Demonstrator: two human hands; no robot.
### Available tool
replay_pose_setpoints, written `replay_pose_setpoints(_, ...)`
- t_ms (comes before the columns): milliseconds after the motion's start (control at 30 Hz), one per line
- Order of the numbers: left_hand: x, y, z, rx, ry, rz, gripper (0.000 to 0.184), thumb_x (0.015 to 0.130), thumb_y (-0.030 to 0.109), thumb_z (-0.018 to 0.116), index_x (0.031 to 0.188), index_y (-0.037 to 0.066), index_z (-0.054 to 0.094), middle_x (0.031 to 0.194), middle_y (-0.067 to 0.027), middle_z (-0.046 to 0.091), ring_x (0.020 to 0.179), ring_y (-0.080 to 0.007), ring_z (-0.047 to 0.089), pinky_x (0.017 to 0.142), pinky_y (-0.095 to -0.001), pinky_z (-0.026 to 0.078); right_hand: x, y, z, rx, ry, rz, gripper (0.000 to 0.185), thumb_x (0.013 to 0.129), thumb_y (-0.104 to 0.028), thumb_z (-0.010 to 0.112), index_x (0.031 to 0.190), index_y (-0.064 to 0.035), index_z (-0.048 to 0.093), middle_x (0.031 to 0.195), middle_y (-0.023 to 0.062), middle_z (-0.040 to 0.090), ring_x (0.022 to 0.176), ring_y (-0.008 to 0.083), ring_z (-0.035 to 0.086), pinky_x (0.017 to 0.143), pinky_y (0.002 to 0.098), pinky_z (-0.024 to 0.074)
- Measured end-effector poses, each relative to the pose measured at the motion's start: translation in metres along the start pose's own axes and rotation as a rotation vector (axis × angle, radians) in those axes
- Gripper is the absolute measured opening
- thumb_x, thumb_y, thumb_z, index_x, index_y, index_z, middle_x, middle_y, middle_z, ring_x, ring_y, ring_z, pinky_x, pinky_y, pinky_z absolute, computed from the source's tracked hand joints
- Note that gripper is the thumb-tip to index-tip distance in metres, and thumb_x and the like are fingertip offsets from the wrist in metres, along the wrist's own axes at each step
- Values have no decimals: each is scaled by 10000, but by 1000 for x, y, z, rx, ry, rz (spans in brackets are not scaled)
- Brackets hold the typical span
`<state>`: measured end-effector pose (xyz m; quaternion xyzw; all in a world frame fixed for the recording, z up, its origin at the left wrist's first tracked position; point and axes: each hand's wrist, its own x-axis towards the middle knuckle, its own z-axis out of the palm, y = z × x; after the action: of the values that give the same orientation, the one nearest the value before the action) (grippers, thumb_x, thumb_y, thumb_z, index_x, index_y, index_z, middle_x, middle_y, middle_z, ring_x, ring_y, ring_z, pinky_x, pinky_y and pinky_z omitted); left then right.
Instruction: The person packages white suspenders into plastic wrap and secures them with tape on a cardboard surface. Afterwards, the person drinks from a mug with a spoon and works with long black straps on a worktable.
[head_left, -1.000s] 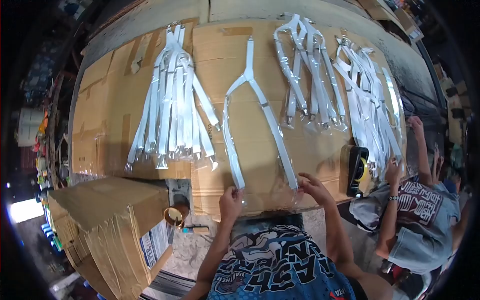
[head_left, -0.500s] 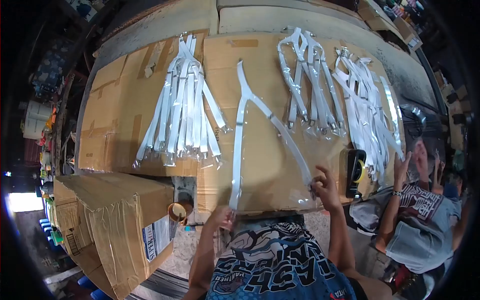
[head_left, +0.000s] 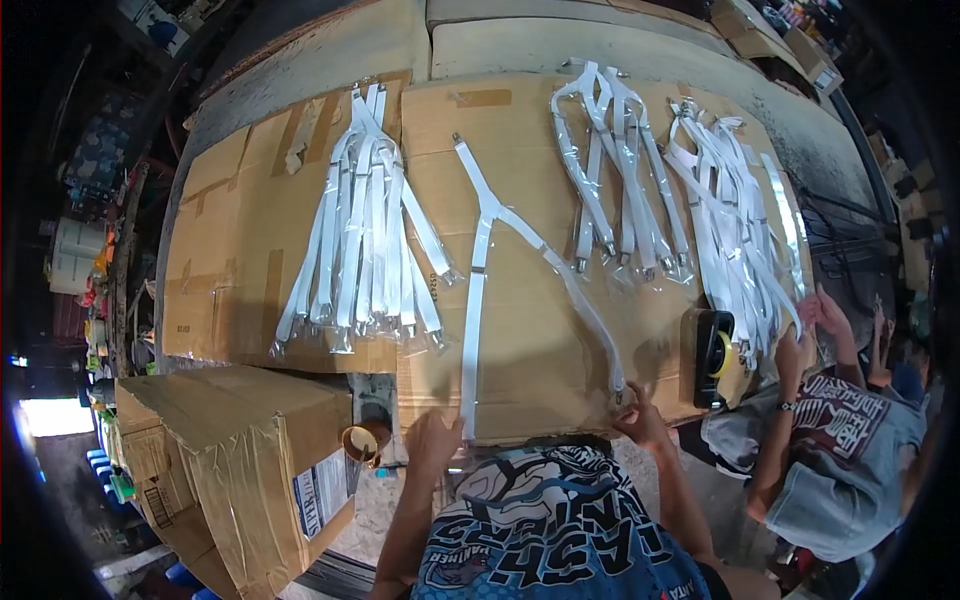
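White Y-shaped suspenders lie spread on the cardboard in front of me, the single end pointing away with a metal clip. My left hand is closed on the lower end of the left strap, at the cardboard's near edge; the fingers hide the clip there. My right hand pinches the end of the right strap beside its metal clip. Clear plastic seems to cover the lower part of that strap. Left of these lies a fanned bundle of white suspenders; to the right are a second bundle and a tangled pile.
A black tape dispenser stands right of my right hand. Cardboard covers the table. At the lower left are a large carton and a round container. A co-worker handles straps at the right.
The suspenders' far end has shifted left and toward me, its clip now showing. My right hand has moved down with the right strap's end; my left hand has moved slightly left.
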<state>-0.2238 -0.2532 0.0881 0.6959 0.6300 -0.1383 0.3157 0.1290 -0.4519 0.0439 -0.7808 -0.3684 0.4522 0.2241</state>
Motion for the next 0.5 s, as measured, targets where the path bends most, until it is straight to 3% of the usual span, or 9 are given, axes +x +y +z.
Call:
replay_pose_setpoints(100,40,25,-12,-231,182,131,365,849,375,658,922,19,625,912,-184,652,885,-390,630,804,-473,489,-5,-13,-15,7,-22,15,705,810,-57,726,1417,-71,367,702,48,607,736,133,616,651,277,493)
replay_pose_setpoints(200,102,55,-25,-457,263,234,293,824,254,700,968,16,608,925,-180,646,900,-379,625,792,-454,486,-8,-51,-49,349,13,218,688,804,-71,726,1403,-91,390,715,64,602,718,156,601,657,313,483)
replay_pose_setpoints(300,158,95,-41,-558,416,262,295,808,187,705,1018,2,611,937,-195,644,922,-386,623,803,-452,488,-5,-72,-69,18,59,230,683,810,-91,724,1408,-110,395,716,83,592,706,182,602,661,333,477)
replay_pose_setpoints(333,182,103,-39,-570,474,300,326,805,182,706,1056,1,606,958,-195,646,935,-386,623,817,-451,491,0,-59,-71,-181,63,184,686,819,-150,727,1416,-109,391,791,142,616,751,258,638,686,351,492)
replay_pose_setpoints(433,239,125,-27,-518,659,385,408,804,180,707,1151,5,583,1013,-190,651,961,-378,626,847,-448,498,18,-40,-69,-368,35,278,711,812,-236,738,1424,-120,394,991,205,624,939,342,630,781,416,493)
replay_pose_setpoints(500,265,140,-28,-489,691,367,452,809,182,706,1201,11,563,1052,-184,651,970,-367,628,859,-443,501,45,-47,-61,-571,213,65,660,801,-267,742,1377,-105,463,1123,220,586,1057,367,575,852,462,465)
